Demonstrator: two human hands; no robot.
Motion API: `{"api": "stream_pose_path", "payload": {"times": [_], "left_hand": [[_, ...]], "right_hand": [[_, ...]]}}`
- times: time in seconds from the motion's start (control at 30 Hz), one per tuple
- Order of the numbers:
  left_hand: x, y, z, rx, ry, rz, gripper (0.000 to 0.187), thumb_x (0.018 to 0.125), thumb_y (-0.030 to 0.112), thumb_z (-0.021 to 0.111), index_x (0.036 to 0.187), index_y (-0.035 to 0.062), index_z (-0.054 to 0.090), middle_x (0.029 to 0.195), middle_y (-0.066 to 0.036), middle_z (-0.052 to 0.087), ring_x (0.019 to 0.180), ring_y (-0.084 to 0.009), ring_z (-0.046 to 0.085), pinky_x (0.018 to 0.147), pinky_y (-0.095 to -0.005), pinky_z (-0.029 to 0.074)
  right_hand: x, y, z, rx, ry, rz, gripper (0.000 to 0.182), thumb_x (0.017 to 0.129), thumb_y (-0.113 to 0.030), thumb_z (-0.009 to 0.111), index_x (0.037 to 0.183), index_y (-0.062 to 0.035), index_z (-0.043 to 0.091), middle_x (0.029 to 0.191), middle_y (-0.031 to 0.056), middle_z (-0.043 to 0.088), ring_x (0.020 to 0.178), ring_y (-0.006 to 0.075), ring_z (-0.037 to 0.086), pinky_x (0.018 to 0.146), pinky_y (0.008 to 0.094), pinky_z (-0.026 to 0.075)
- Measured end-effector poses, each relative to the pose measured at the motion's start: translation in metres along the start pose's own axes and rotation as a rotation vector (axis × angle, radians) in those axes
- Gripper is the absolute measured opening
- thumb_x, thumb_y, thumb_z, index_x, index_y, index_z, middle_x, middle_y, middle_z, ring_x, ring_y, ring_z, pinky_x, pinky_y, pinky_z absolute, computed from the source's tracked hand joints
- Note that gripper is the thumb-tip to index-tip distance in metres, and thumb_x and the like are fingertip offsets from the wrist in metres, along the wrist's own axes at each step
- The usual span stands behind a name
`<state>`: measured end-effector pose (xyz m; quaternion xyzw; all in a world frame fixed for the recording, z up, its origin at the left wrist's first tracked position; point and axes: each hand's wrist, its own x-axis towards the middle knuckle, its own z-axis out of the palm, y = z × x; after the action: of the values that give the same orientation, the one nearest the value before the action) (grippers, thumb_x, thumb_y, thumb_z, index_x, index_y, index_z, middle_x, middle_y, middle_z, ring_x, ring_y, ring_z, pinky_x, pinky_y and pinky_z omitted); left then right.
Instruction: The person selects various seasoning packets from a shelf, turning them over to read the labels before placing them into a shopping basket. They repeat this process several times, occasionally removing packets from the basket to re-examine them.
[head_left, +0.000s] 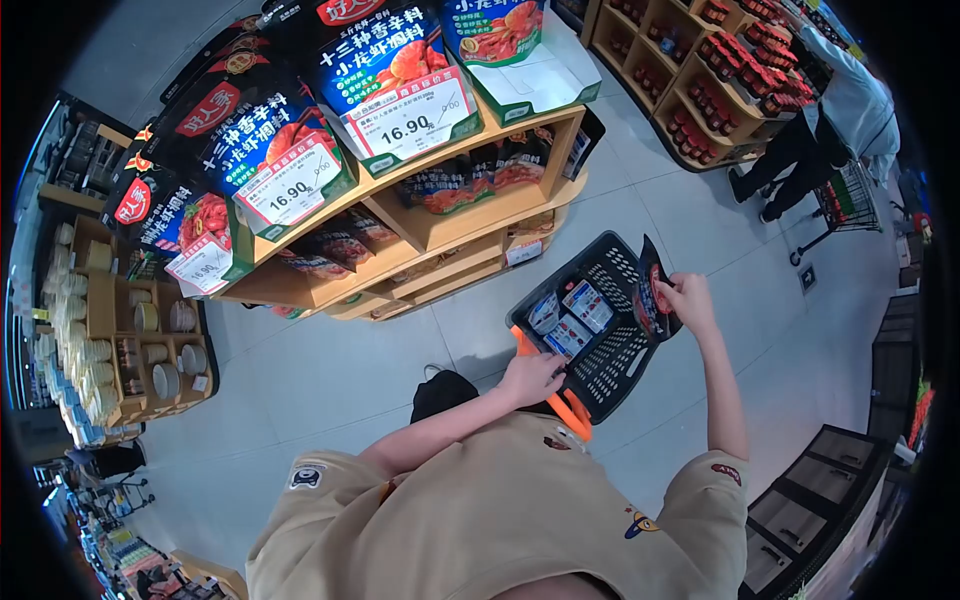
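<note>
My right hand [683, 298] pinches the top edge of a dark pouch with red on it [652, 300], held at the right side of a black shopping basket [606, 385]. The basket has slotted walls and an orange handle [571, 412]. Several white and blue packets [588, 306] lie inside, toward its left side. My left hand [533, 379] rests at the basket's near left rim beside the handle, its fingers bent over the edge; what they grip is partly hidden.
A wooden display shelf [420, 220] with seasoning pouches and price cards curves across the upper left. Bowls fill a shelf [150, 330] at the left. At the upper right, a person [835, 100] stands by a shopping cart [848, 200] near shelves of red jars. Dark cabinets [810, 500] stand lower right.
</note>
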<state>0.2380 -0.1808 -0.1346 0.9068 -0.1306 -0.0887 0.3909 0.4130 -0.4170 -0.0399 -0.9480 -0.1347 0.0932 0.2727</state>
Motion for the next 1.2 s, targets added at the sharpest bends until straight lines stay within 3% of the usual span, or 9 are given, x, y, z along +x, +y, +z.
{"api": "stream_pose_path", "payload": {"times": [0.1, 0.27, 0.3, 0.4, 0.6, 0.7, 1.0, 1.17, 1.2], "left_hand": [[-0.003, -0.016, 0.018, 0.172, 0.089, 0.175, 0.015, 0.072, 0.022, 0.055, 0.075, 0.0071, 0.055, 0.064, -0.006, 0.055, 0.061, -0.0245, 0.056, 0.053, -0.0354, 0.044], [0.019, -0.010, 0.018, 0.183, -0.155, -0.029, 0.020, 0.069, 0.027, 0.055, 0.073, 0.0065, 0.056, 0.059, -0.009, 0.055, 0.058, -0.0256, 0.057, 0.051, -0.0370, 0.045], [0.021, -0.008, 0.016, 0.171, -0.250, -0.063, 0.022, 0.068, 0.028, 0.055, 0.073, 0.0064, 0.056, 0.058, -0.010, 0.056, 0.057, -0.0262, 0.057, 0.051, -0.0375, 0.045], [0.021, -0.013, 0.016, 0.139, -0.216, -0.065, 0.024, 0.069, 0.027, 0.053, 0.069, 0.0039, 0.055, 0.055, -0.011, 0.055, 0.054, -0.0285, 0.057, 0.049, -0.0400, 0.045], [0.027, -0.018, 0.022, 0.156, -0.268, -0.111, 0.021, 0.066, 0.026, 0.053, 0.072, 0.0060, 0.055, 0.057, -0.010, 0.054, 0.055, -0.0268, 0.056, 0.050, -0.0375, 0.045], [0.029, -0.019, 0.023, 0.148, -0.283, -0.123, 0.021, 0.066, 0.026, 0.054, 0.070, 0.0058, 0.054, 0.056, -0.009, 0.053, 0.055, -0.0265, 0.056, 0.050, -0.0371, 0.045], [0.032, -0.024, 0.029, 0.092, -0.247, -0.110, 0.019, 0.064, 0.024, 0.055, 0.064, 0.0060, 0.051, 0.052, -0.007, 0.049, 0.052, -0.0252, 0.054, 0.047, -0.0362, 0.044], [0.035, -0.023, 0.031, 0.111, -0.194, -0.093, 0.020, 0.064, 0.024, 0.055, 0.060, 0.0053, 0.049, 0.051, -0.007, 0.049, 0.050, -0.0265, 0.053, 0.047, -0.0370, 0.043], [0.036, -0.021, 0.030, 0.113, -0.188, -0.075, 0.020, 0.064, 0.024, 0.055, 0.060, 0.0053, 0.049, 0.051, -0.007, 0.049, 0.050, -0.0265, 0.053, 0.047, -0.0370, 0.043]], "right_hand": [[0.005, 0.075, 0.064, 0.000, 0.006, 0.120, 0.029, 0.070, -0.021, 0.062, 0.057, 0.0047, 0.055, 0.050, 0.0185, 0.052, 0.047, 0.0310, 0.053, 0.045, 0.0354, 0.039], [-0.010, 0.157, 0.174, -0.104, -0.054, 0.383, 0.032, 0.067, -0.029, 0.065, 0.063, 0.0025, 0.060, 0.060, 0.0217, 0.055, 0.062, 0.0351, 0.057, 0.058, 0.0404, 0.045], [-0.015, 0.158, 0.191, -0.148, -0.037, 0.374, 0.032, 0.066, -0.029, 0.065, 0.054, 0.0005, 0.059, 0.055, 0.0185, 0.056, 0.056, 0.0296, 0.059, 0.055, 0.0378, 0.046], [-0.029, 0.199, 0.268, -0.165, -0.066, 0.403, 0.033, 0.064, -0.031, 0.065, 0.057, 0.0007, 0.060, 0.056, 0.0185, 0.057, 0.058, 0.0312, 0.059, 0.058, 0.0387, 0.046], [-0.036, 0.194, 0.330, -0.186, -0.177, 0.790, 0.041, 0.066, -0.036, 0.066, 0.076, 0.0034, 0.061, 0.082, 0.0205, 0.061, 0.081, 0.0319, 0.060, 0.070, 0.0373, 0.047], [-0.040, 0.207, 0.359, -0.175, -0.133, 0.870, 0.038, 0.067, -0.033, 0.066, 0.075, 0.0035, 0.062, 0.081, 0.0209, 0.061, 0.081, 0.0323, 0.059, 0.070, 0.0362, 0.047], [-0.044, 0.213, 0.398, -0.210, -0.313, 0.687, 0.034, 0.068, -0.029, 0.064, 0.074, 0.0049, 0.062, 0.079, 0.0213, 0.061, 0.079, 0.0329, 0.059, 0.072, 0.0385, 0.046], [-0.037, 0.168, 0.388, 0.138, -0.400, 0.520, 0.024, 0.070, -0.025, 0.055, 0.065, -0.0035, 0.065, 0.068, 0.0175, 0.061, 0.071, 0.0294, 0.060, 0.068, 0.0362, 0.046], [-0.041, 0.188, 0.418, 0.224, -0.463, 0.499, 0.028, 0.075, -0.026, 0.047, 0.065, -0.0078, 0.066, 0.064, 0.0137, 0.061, 0.070, 0.0274, 0.060, 0.067, 0.0366, 0.046]]}}
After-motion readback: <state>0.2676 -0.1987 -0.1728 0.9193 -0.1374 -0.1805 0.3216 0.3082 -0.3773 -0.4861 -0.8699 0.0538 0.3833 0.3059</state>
